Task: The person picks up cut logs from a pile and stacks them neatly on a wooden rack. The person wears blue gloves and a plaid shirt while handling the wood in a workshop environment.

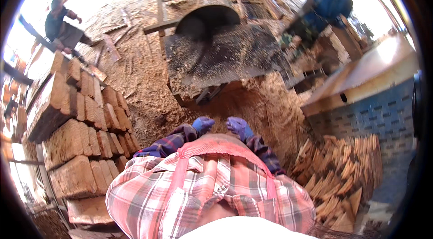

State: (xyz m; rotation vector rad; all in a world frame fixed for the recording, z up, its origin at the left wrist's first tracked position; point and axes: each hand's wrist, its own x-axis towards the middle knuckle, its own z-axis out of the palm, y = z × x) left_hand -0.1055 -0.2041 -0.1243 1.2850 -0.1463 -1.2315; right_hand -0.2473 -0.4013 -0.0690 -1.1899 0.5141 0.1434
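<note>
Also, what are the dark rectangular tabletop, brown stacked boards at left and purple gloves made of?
Dark rectangular tabletop: probably metal, dull; flat, dark face under pale chips, though painted wood possible.
Brown stacked boards: wood, rough and unpainted; coarse, uneven faces.
Purple gloves: perhaps rubber or coated fabric, matte; close fit, texture too small to tell.

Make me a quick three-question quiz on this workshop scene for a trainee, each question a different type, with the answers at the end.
1. Multiple choice: which colour covers the person's left hand and right hand?
A) yellow
B) purple
C) white

2. True or false: both hands lie flat on top of the chip-strewn table.

3. Fill in: the tall stack of thick boards stands on the picture's ____ side.

Key: 1. B. 2. False; both are short of the table, on its near side. 3. left.
</note>
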